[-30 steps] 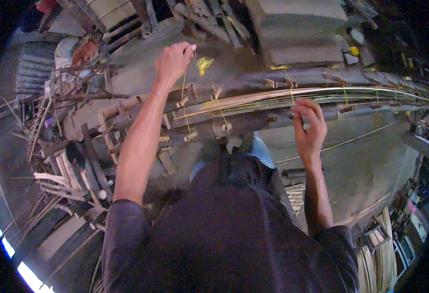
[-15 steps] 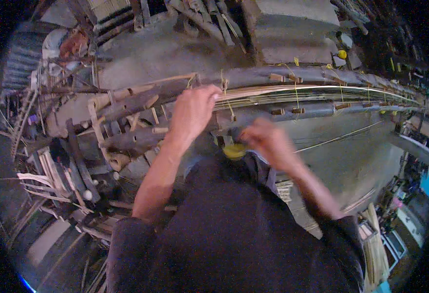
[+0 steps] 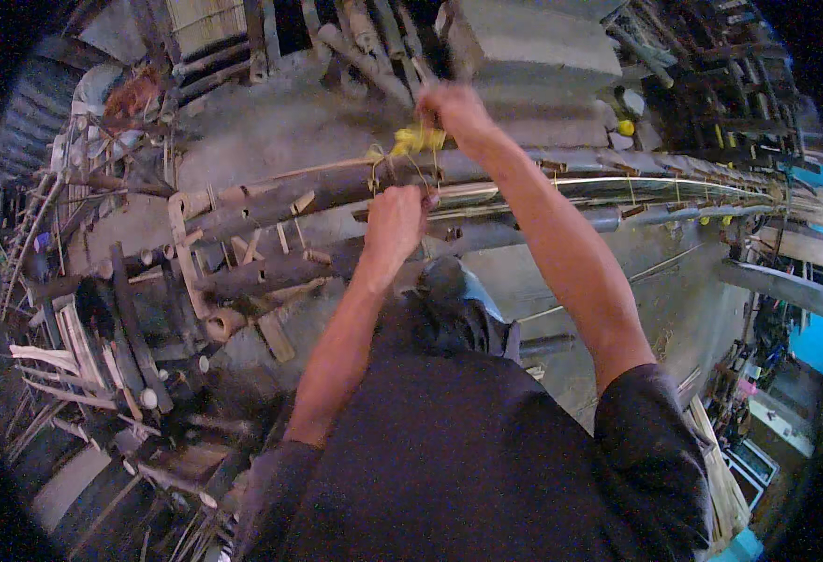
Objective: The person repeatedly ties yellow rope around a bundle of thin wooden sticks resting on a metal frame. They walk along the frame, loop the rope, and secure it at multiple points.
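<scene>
the left hand is curled narrow at the left end of the long strips, which lie between the upper pole and lower pole; what it pinches cannot be told. the right hand is blurred beside the yellow cord, its grip unclear. advisable: brace the left wrist, draw the cord evenly, avoid snagging the wooden pegs.
</scene>
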The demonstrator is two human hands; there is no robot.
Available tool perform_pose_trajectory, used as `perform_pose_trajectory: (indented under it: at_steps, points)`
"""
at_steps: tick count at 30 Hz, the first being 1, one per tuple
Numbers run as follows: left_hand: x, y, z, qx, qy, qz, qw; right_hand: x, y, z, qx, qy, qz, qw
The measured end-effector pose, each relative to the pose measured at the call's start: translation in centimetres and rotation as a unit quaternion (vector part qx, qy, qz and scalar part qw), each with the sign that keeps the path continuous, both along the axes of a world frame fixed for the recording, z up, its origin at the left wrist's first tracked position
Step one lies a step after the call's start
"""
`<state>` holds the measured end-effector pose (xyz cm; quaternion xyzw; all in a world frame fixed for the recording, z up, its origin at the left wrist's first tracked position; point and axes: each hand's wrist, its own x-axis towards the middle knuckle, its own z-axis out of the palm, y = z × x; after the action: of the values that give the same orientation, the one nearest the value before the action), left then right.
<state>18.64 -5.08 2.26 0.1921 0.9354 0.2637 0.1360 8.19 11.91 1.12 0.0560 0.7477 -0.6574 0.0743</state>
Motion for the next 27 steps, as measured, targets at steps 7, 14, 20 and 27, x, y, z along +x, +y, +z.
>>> perform_pose_trajectory:
  at_steps: [7, 14, 20, 27]
  points:
    - [0.2, -1.0, 1.9, 0.010, -0.034, 0.032, 0.999, 21.1, -3.4, 2.1, 0.145, 0.038, 0.355, 0.923]
    - [-7.6, 1.9, 6.1, 0.239, -0.043, 0.072, 0.967, 22.8, -5.6, -0.8, 0.214, 0.069, 0.348, 0.910]
    - [-16.7, 3.3, -4.0, -0.020, -0.160, -0.084, 0.983, 21.5, -4.0, 0.1, 0.278, 0.069, 0.410, 0.866]
    - [-16.5, -8.6, 3.3, 0.077, 0.090, -0.087, 0.989, 26.3, -6.8, 0.5, -0.131, -0.126, 0.164, 0.969]
